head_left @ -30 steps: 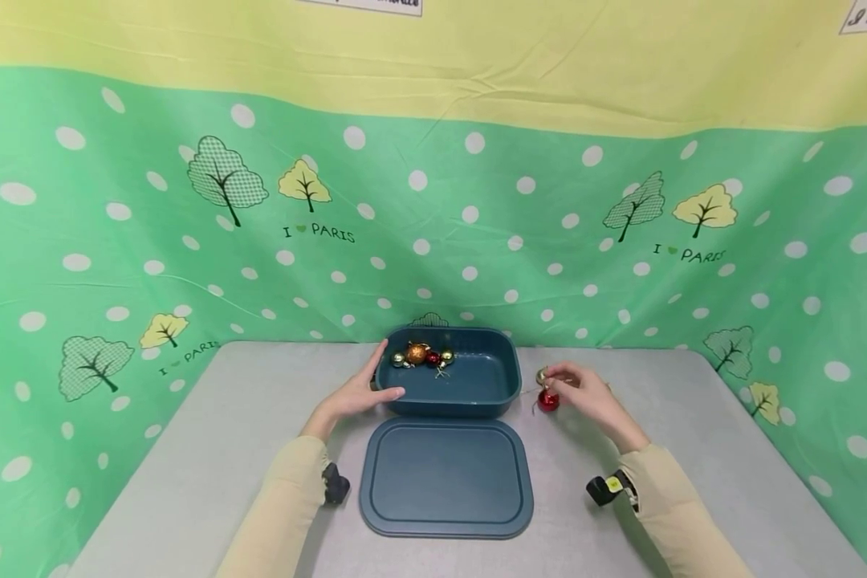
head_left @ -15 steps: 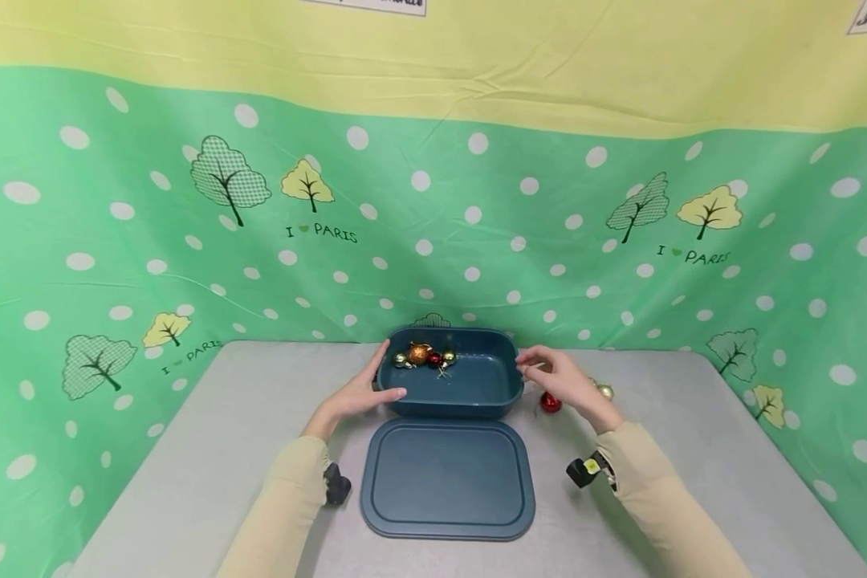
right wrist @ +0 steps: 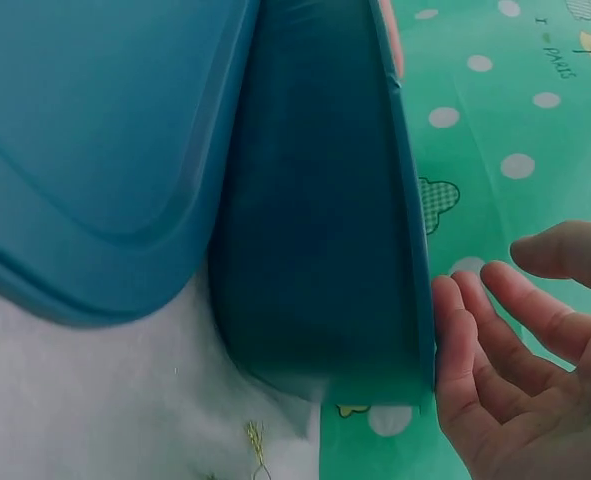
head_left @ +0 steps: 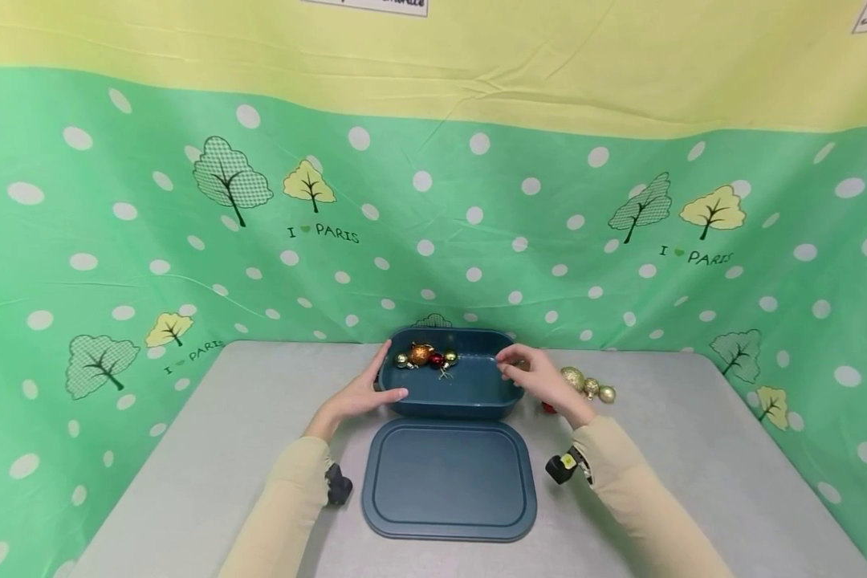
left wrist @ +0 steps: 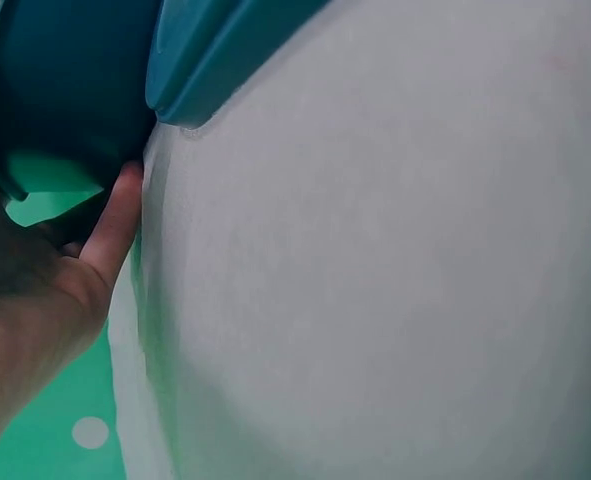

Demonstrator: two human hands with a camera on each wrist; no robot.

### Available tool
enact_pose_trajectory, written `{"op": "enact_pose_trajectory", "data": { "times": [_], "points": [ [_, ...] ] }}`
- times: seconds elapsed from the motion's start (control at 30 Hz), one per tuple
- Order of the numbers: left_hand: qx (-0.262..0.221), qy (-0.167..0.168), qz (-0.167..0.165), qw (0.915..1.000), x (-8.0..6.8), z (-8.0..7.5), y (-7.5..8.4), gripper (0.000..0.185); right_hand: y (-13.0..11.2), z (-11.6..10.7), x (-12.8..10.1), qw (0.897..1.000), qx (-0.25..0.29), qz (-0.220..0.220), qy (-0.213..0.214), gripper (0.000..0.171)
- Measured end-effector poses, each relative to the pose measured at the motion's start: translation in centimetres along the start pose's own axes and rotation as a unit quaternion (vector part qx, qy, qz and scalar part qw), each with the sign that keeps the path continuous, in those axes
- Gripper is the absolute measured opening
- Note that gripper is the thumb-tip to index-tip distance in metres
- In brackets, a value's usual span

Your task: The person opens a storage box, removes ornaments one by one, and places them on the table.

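My left hand (head_left: 357, 393) rests against the left end of a dark blue rectangular box (head_left: 477, 409). Its thumb lies along the front wall and the fingers reach up the left end, all fairly straight. Inside the box, to the left, sit an orange Christmas bauble (head_left: 421, 355), a small red bauble (head_left: 437, 360) and gold baubles (head_left: 401, 360). Over the box's right end hangs my right hand (head_left: 542, 377). In the right wrist view its fingers (right wrist: 515, 350) are loosely bent beside the rim, with thumb and index finger slightly apart and nothing visible between them.
A flat blue lid (head_left: 449, 479) lies on the grey table (head_left: 274, 385) in front of the box. Right of the box are gold baubles (head_left: 591, 388) and a red bauble (head_left: 549, 408), partly hidden by my right hand. A green patterned cloth (head_left: 470, 273) hangs behind.
My right hand has moved left from the loose baubles, where it pinched a gold one, to over the box's right end. That bauble is out of sight now. My left hand has stayed put.
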State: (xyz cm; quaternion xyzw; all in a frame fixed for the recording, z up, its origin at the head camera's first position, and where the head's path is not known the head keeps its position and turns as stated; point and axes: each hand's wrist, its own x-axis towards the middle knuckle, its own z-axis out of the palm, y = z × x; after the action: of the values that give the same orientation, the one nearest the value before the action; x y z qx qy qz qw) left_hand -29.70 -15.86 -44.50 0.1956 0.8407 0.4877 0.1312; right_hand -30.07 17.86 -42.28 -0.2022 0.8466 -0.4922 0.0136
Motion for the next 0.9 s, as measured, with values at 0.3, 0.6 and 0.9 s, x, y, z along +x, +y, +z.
{"op": "enact_pose_trajectory", "data": {
  "times": [0.3,0.6,0.9],
  "points": [
    [-0.002,0.002,0.007,1.0,0.0,0.0,-0.2,0.097,0.0,1.1,1.2,1.0,-0.008,-0.009,-0.005,0.018],
    [-0.011,-0.001,0.009,0.9999,0.0,0.0,0.0,0.096,-0.1,2.3,2.2,1.0,-0.013,-0.002,-0.012,0.017],
    [-0.01,0.0,0.006,0.9999,-0.2,0.0,0.1,0.096,-3.5,2.7,1.7,1.0,0.003,0.0,-0.02,0.016]
  ]
}}
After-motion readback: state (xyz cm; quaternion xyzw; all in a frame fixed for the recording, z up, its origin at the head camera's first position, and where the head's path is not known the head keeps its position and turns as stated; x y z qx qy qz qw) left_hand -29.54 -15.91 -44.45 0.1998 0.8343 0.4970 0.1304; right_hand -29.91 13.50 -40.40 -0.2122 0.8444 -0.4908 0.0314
